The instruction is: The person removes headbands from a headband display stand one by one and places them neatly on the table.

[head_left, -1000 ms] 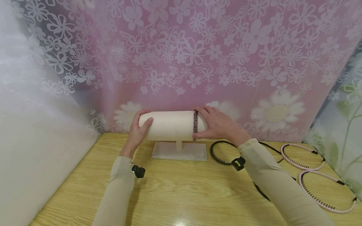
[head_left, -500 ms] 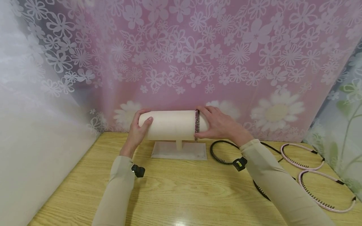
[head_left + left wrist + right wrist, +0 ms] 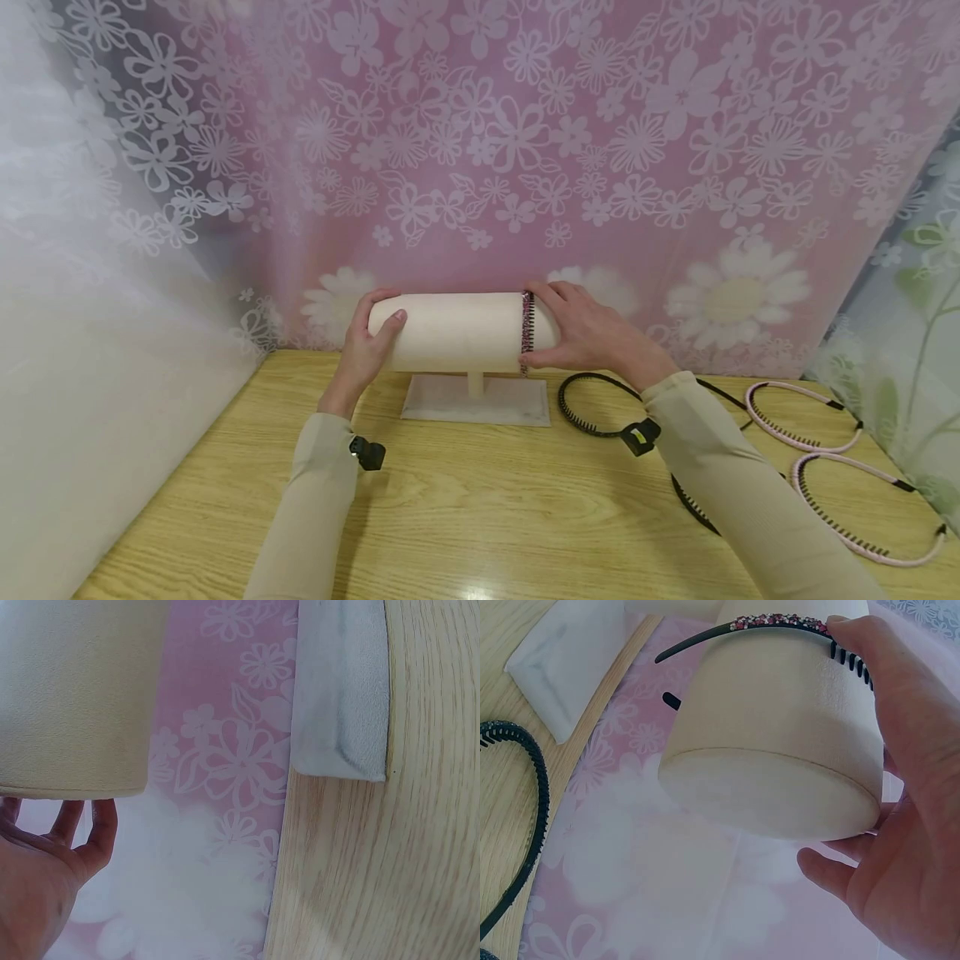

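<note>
A cream padded cylinder (image 3: 457, 333), a display stand's bar, lies sideways on a short post over its pale rectangular base (image 3: 442, 408). My left hand (image 3: 365, 350) grips its left end, thumb on the front and fingers over the top. Around the right part sits a black toothed headband (image 3: 528, 325) covered in pink and silver rhinestones. My right hand (image 3: 585, 329) holds this headband, thumb at its front and fingers over the top. In the right wrist view, the thumb presses the headband's rhinestone edge (image 3: 780, 621), and its two black tips point off the cylinder's side.
On the wooden table (image 3: 465, 500), a black headband (image 3: 564, 406) lies right of the base, and more black ones are partly hidden under my right forearm. Two pink toothed headbands (image 3: 780, 435) lie at the far right. A pink flowered cloth (image 3: 480, 167) hangs behind.
My right hand and the rhinestone headband have slid slightly right along the cylinder, toward its right end. My left hand has stayed in place.
</note>
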`<action>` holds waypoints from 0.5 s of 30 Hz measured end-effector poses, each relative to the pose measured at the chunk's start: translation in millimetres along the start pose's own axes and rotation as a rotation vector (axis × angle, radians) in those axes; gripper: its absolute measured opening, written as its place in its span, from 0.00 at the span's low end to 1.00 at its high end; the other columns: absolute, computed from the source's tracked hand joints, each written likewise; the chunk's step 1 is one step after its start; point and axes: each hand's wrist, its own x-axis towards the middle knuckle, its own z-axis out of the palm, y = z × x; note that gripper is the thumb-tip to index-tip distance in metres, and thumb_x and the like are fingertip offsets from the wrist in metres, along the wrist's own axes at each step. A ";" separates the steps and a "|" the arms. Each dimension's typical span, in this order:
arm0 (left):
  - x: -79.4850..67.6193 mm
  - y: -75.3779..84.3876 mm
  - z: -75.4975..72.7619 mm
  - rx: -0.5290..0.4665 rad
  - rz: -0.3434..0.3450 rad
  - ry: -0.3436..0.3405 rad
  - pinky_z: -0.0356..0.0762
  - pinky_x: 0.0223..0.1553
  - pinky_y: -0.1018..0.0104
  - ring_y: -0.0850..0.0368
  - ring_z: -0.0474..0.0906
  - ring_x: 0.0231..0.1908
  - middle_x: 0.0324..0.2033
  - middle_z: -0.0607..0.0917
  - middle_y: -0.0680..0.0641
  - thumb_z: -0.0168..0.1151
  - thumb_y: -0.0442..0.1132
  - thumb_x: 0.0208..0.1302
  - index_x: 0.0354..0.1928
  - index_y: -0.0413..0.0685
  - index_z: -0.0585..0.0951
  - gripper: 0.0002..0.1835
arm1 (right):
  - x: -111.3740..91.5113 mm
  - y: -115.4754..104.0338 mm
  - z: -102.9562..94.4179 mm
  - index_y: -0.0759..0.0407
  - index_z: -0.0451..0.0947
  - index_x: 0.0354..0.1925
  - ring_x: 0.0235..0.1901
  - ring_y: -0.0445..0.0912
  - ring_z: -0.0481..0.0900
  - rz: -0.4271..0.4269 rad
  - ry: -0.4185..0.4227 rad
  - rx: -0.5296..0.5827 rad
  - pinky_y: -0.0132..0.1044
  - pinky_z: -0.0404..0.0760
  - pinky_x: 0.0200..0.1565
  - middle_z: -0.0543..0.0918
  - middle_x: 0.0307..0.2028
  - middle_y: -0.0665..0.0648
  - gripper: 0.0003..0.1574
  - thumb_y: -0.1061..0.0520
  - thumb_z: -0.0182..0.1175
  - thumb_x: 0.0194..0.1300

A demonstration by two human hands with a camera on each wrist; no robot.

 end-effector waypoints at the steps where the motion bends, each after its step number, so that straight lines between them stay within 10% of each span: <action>1: -0.1 0.1 0.1 -0.001 0.001 0.001 0.80 0.41 0.57 0.48 0.75 0.49 0.67 0.71 0.46 0.58 0.50 0.74 0.69 0.55 0.71 0.25 | -0.5 0.2 -0.2 0.45 0.49 0.80 0.72 0.63 0.63 0.000 0.000 0.000 0.67 0.80 0.53 0.61 0.75 0.67 0.68 0.25 0.69 0.54; 15: -0.1 -0.2 0.7 -0.011 -0.010 -0.002 0.79 0.42 0.59 0.47 0.74 0.50 0.66 0.71 0.44 0.58 0.49 0.74 0.70 0.57 0.70 0.25 | -5.6 8.5 -0.7 0.46 0.49 0.81 0.73 0.63 0.62 0.016 0.007 0.015 0.68 0.76 0.58 0.61 0.75 0.66 0.69 0.26 0.70 0.54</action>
